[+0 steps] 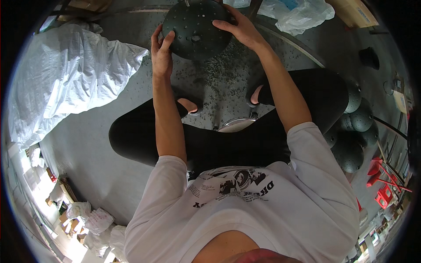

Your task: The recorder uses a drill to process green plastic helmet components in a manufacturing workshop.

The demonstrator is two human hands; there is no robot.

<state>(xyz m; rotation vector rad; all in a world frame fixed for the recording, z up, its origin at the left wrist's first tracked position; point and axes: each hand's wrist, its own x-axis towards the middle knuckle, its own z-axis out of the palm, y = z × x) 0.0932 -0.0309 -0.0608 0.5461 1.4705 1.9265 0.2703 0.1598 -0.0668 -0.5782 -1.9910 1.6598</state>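
Note:
A large dark green round ball (195, 41) dotted with small holes and light specks is held out in front of me at the top of the head view. My left hand (162, 53) grips its left side, with the thumb on the near face and the fingers around the edge. On the right side my right hand (240, 29) holds it, thumb on the upper face and the other fingers partly hidden behind. A metal piece shows at the ball's top, cut off by the picture's edge. Dark crumbs (223, 81) lie scattered over the floor beneath it.
Between my spread legs shows a round seat (237, 126) with a metal rim. A big white woven sack (74, 79) lies at left, a clear plastic bag (302, 17) at far right. Several similar dark balls (351, 160) are piled behind my right knee, near red stools (383, 196).

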